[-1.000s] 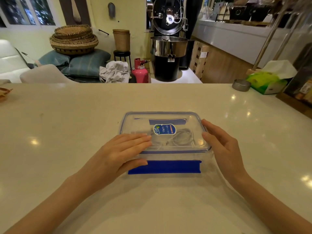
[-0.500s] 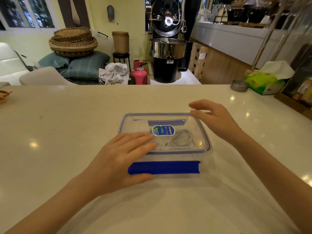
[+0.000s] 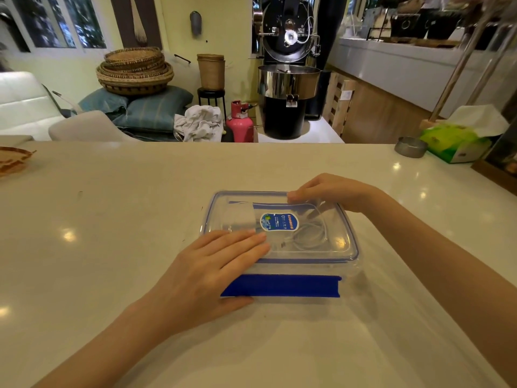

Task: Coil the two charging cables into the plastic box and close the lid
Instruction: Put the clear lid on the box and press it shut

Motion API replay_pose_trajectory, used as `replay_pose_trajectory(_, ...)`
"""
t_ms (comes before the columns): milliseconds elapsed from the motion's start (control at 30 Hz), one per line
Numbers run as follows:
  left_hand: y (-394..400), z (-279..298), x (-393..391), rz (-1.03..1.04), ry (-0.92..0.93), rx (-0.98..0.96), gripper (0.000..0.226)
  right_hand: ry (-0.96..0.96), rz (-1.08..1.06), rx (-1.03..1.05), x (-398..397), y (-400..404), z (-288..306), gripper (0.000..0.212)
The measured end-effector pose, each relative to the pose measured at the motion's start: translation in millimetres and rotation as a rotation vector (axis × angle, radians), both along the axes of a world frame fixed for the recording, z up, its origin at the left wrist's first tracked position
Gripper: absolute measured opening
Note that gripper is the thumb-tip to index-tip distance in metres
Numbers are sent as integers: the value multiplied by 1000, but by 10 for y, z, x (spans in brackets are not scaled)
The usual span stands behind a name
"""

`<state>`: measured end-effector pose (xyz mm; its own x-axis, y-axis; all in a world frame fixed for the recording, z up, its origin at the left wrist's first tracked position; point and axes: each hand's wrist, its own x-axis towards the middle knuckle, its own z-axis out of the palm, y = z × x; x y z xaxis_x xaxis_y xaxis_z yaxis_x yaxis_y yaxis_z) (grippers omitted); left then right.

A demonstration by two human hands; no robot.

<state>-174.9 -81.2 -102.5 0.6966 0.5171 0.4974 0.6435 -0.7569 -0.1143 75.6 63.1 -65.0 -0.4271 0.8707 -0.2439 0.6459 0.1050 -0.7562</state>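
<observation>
A clear plastic box (image 3: 347,271) with blue trim sits on the white counter, its transparent lid (image 3: 335,219) lying on top. Through the lid I see coiled white charging cables (image 3: 309,236) and a blue oval label (image 3: 279,222). The near blue latch flap (image 3: 282,285) sticks out flat toward me. My left hand (image 3: 215,273) lies palm down on the lid's near left corner, thumb against the latch flap. My right hand (image 3: 335,193) reaches over the far right edge, fingertips curled onto the rim by the far blue latch.
A green tissue box (image 3: 453,141) and a small metal ashtray (image 3: 410,147) stand at the counter's far right. A woven tray edge (image 3: 11,161) shows at the far left. Beyond the counter are a coffee roaster (image 3: 288,79), baskets and a pink gas cylinder (image 3: 240,123).
My right hand left the box's right side, lifted over it and came down on the far right rim. My left hand stayed flat on the lid.
</observation>
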Motion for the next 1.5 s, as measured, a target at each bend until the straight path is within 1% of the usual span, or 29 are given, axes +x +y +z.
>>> replay_pose_trajectory(67,1,-4,2,1,-4,-1,69,27,-16,73,-14,-8,16,33)
replay_pose_trajectory(133,1,-6,1,-1,-3,-1,68,80,-23,132,-24,-23,51,29)
replay_pose_trajectory(167,3,-7,0,-2,-1,0,68,92,-14,153,-26,-34,66,28)
replay_pose_trajectory(267,9,-7,-7,-4,2,5,69,109,15,188,-36,-86,87,11)
replay_pose_trajectory(300,10,-7,-9,-4,0,4,69,125,13,194,-34,-104,85,9)
replay_pose_trajectory(400,6,-9,-12,-7,-3,-6,70,188,-4,207,-28,-139,56,14)
replay_pose_trajectory(500,4,-3,-12,-9,-24,-18,66,219,-26,220,-37,-154,36,21)
replay_pose_trajectory(867,-18,67,-38,-11,-35,-133,67,237,-88,251,-69,-180,23,15)
replay_pose_trajectory(1167,-50,85,-20,2,-66,-164,65,247,-102,266,-78,-195,12,19)
replay_pose_trajectory(1233,-47,77,-26,0,-56,-154,68,248,-110,275,-73,-189,-1,19)
replay_pose_trajectory(1300,-42,69,-40,4,0,-137,76,246,-114,282,-69,-192,-8,18)
replay_pose_trajectory(1400,-29,59,-53,20,83,-106,87,206,-94,296,-72,-216,4,20)
replay_pose_trajectory(1500,-9,37,-41,9,54,-73,80,38,-84,394,-83,-292,24,30)
